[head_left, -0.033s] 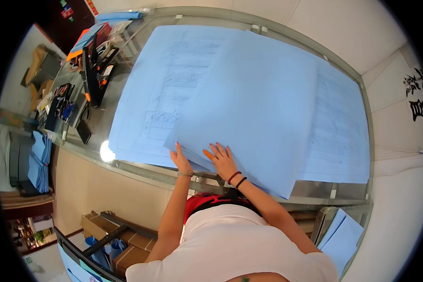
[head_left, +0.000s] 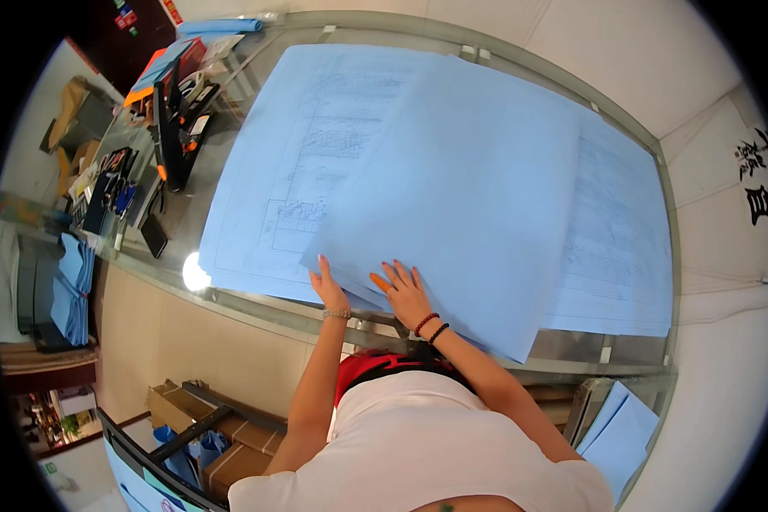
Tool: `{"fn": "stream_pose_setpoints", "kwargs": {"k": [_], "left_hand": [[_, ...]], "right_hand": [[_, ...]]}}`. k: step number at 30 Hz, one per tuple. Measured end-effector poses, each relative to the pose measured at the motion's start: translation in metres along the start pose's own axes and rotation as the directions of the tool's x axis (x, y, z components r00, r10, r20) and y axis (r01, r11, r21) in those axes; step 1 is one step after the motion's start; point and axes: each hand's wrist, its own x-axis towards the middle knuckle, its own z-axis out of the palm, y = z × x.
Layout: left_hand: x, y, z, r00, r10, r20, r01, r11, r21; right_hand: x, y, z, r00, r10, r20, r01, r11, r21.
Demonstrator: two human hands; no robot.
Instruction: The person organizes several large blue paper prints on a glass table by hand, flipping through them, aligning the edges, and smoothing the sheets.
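A large pale blue sheet, folded over with its plain side up (head_left: 461,179), lies aslant across a wide blue printed drawing (head_left: 264,171) on the glass-topped table. My left hand (head_left: 328,290) touches the sheet's lower left edge near its corner, fingers stretched upward; whether any fingertip goes under the paper is hard to see. Just to its right, my right hand (head_left: 405,294) rests flat on the sheet near the front edge, fingers spread. The sheet's lower right corner hangs over the table's front edge. Fine printed lines show on the drawing at both sides of the sheet.
A black tool with orange parts (head_left: 171,136) and a phone (head_left: 154,235) lie on the table's left side. Rolled blue paper (head_left: 220,26) is at the far left. Folded blue sheets (head_left: 619,427) sit below at right. Cardboard boxes (head_left: 239,465) stand at lower left.
Only a slight shift of the whole view shows. Both hands and the sheet stay essentially where they were.
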Motion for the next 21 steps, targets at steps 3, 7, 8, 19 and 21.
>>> {"fn": "stream_pose_setpoints", "kwargs": {"k": [3, 7, 8, 19, 21], "left_hand": [[0.005, 0.012, 0.003, 0.995, 0.062, 0.079, -0.063, 0.998, 0.016], [0.010, 0.016, 0.003, 0.990, 0.094, 0.103, -0.097, 0.995, 0.027], [0.010, 0.014, 0.002, 0.989, 0.100, 0.109, -0.103, 0.995, 0.014], [0.009, 0.008, 0.006, 0.990, 0.137, 0.035, -0.139, 0.988, 0.064], [0.008, 0.007, 0.007, 0.984, 0.174, 0.032, -0.176, 0.981, 0.081]], "right_hand": [[-0.002, -0.009, 0.000, 1.000, -0.006, 0.020, 0.006, 1.000, 0.021], [-0.003, -0.015, 0.003, 0.997, -0.056, 0.050, 0.056, 0.998, 0.006], [-0.003, -0.016, 0.004, 0.997, -0.066, 0.044, 0.064, 0.997, 0.046], [0.004, -0.023, 0.001, 0.994, -0.075, 0.078, 0.074, 0.997, 0.011], [0.004, -0.023, 0.001, 0.994, -0.076, 0.079, 0.073, 0.997, 0.033]]}}
